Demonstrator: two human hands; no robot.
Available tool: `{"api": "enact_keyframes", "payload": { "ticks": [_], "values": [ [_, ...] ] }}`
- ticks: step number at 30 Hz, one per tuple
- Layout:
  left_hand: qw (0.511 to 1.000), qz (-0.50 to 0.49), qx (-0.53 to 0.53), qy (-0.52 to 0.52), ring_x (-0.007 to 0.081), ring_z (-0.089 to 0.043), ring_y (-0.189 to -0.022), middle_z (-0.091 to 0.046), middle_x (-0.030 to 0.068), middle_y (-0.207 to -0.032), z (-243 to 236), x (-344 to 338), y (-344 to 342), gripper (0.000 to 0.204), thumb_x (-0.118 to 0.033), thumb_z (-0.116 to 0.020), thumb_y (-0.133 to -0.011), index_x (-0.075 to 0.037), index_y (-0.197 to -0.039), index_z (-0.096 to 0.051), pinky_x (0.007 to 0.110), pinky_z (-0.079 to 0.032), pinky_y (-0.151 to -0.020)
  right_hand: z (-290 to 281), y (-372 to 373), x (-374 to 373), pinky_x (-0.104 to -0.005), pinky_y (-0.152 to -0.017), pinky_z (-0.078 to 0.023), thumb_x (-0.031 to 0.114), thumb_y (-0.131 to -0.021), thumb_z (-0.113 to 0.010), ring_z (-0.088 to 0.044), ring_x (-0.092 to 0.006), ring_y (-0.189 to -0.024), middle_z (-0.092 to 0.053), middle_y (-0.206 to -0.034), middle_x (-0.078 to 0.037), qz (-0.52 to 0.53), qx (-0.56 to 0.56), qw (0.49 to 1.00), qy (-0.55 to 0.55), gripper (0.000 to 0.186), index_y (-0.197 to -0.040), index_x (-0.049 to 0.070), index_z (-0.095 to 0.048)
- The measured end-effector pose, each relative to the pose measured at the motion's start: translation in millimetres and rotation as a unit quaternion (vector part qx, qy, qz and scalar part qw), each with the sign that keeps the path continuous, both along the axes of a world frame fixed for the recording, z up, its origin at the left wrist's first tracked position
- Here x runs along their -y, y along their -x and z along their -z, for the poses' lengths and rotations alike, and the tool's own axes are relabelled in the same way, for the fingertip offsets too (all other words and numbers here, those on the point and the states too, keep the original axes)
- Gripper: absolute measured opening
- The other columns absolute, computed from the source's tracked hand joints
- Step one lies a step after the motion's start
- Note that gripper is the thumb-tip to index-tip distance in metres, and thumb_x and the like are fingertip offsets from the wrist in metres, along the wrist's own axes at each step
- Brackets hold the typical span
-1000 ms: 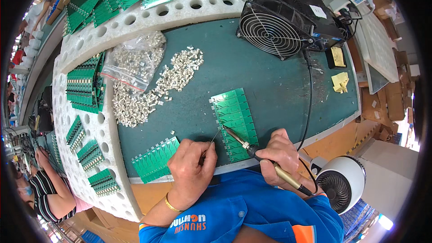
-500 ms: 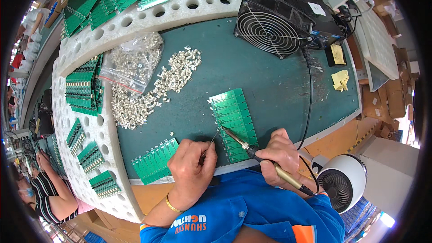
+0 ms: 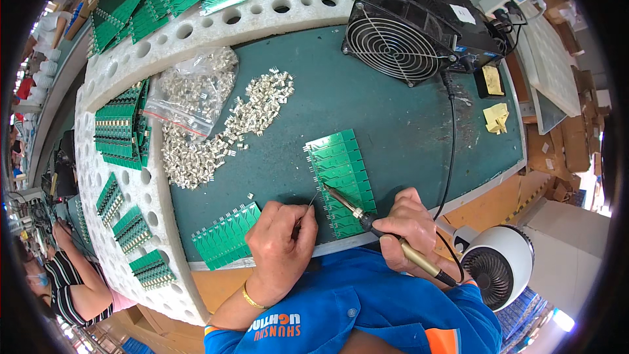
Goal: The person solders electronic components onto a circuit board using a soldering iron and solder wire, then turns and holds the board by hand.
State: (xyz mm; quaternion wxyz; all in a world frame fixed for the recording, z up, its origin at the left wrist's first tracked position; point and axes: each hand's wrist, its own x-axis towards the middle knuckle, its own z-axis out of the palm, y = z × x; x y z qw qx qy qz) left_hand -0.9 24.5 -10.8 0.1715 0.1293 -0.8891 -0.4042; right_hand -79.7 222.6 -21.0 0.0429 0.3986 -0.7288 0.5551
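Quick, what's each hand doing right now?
Left hand: closed, pinching a thin wire.
Right hand: closed around a soldering iron.

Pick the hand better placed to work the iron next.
Right, probably: the right hand grips the soldering iron, tip at the rightmost green board; the left hand pinches thin wire.

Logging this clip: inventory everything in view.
table: one, green, centre
boards: two, green, table's near side
soldering iron: one, black and gold, at right board
wire: one, grey, at right board
connectors: many, white, table's left
bag: one, clear, by connectors
foam: count unclear, white, left, far edges
other boards: many, green, on foam
square fan: one, black, far side
sponges: two, yellow, table's right
round fan: one, white, lower right
coworker: one, striped top, left edge
left hand: one, holding wire
right hand: one, holding soldering iron
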Motion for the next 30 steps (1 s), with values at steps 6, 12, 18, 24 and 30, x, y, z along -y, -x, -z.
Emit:
{"api": "enact_keyframes", "payload": {
  "ticks": [6,12,18,24,30],
  "values": [
    [1.000,0.004,0.001,-0.008,0.0147,-0.054,-0.053,-0.056,0.0075,-0.066,2,0,-1,0.011,0.004,-0.074,-0.078,-0.002,-0.078,-0.066,0.028,-0.041,-0.048,-1,0,0,-0.0366,-0.062,-0.041,0.013,-0.081,-0.071,-0.049,-0.0210,-0.052,-0.054,-0.060,-0.002,0.000,0.003,1.000,0.000,0.017,-0.096,0.007,-0.065],
    [1.000,0.012,0.000,0.008,0.0214,-0.055,-0.051,-0.056,0.0084,-0.067,-1,0,0,0.013,0.003,-0.075,-0.074,-0.004,-0.077,-0.065,0.033,-0.043,-0.046,-1,-2,-2,-0.0368,-0.062,-0.041,0.014,-0.083,-0.070,-0.051,-0.0206,-0.053,-0.055,-0.061,-0.002,-0.002,0.002,1.000,-0.004,0.018,-0.097,0.007,-0.065],
    [1.000,0.015,0.005,0.008,0.0172,-0.054,-0.053,-0.057,0.0080,-0.066,-2,-1,-2,0.011,0.005,-0.074,-0.077,-0.003,-0.078,-0.066,0.029,-0.041,-0.048,-1,-4,-3,-0.0361,-0.060,-0.041,0.017,-0.084,-0.071,-0.051,-0.0200,-0.051,-0.056,-0.061,-0.002,-0.009,-0.023,1.000,-0.017,0.020,-0.099,0.006,-0.064],
    [1.000,0.018,0.006,0.012,0.0176,-0.055,-0.055,-0.057,0.0080,-0.066,-2,-1,-2,0.011,0.005,-0.075,-0.076,-0.003,-0.079,-0.066,0.030,-0.042,-0.049,0,-10,-3,-0.0357,-0.059,-0.041,0.024,-0.085,-0.073,-0.052,-0.0191,-0.051,-0.056,-0.060,-0.001,-0.001,-0.050,0.998,-0.029,0.024,-0.099,0.006,-0.064],
    [1.000,0.018,0.001,0.011,0.0170,-0.055,-0.054,-0.058,0.0080,-0.066,-3,0,-3,0.012,0.005,-0.075,-0.076,-0.003,-0.079,-0.067,0.029,-0.043,-0.049,-1,-11,-4,-0.0356,-0.059,-0.041,0.025,-0.086,-0.072,-0.052,-0.0194,-0.050,-0.057,-0.060,-0.002,-0.012,-0.052,0.998,-0.044,0.026,-0.100,0.005,-0.063]
  ]
}}
